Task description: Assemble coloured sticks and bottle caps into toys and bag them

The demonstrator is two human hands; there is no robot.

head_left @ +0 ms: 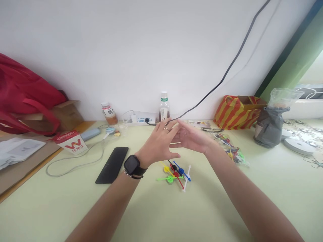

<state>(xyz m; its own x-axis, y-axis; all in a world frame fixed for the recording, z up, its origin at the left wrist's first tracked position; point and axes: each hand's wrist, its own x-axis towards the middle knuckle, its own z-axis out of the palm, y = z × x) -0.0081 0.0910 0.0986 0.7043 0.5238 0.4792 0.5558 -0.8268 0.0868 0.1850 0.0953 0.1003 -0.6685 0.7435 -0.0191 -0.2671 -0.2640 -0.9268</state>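
Observation:
My left hand (159, 143), with a black watch at the wrist, hovers above the table with its thumb apart from the fingers. Opposite it, my right hand (193, 137) shows its palm, fingers stretched toward the left ones. The fingertips of both hands meet or overlap; nothing shows between them. Below the hands, on the light green table (161, 215), lies a loose cluster of plastic arrow spinners: a green spinner (170, 179), a red spinner (176, 174), a blue spinner (181, 171), a white spinner (187, 177), a yellow spinner (166, 169) and a partly hidden black one.
To the left lie a black phone-like slab (112, 165), a red and white box (72, 143) and a cable. Bottles (109, 113) and a power strip (141, 118) line the wall. Bagged colourful pieces (232, 151), a striped bag (237, 112) and a grey bag (268, 127) stand right.

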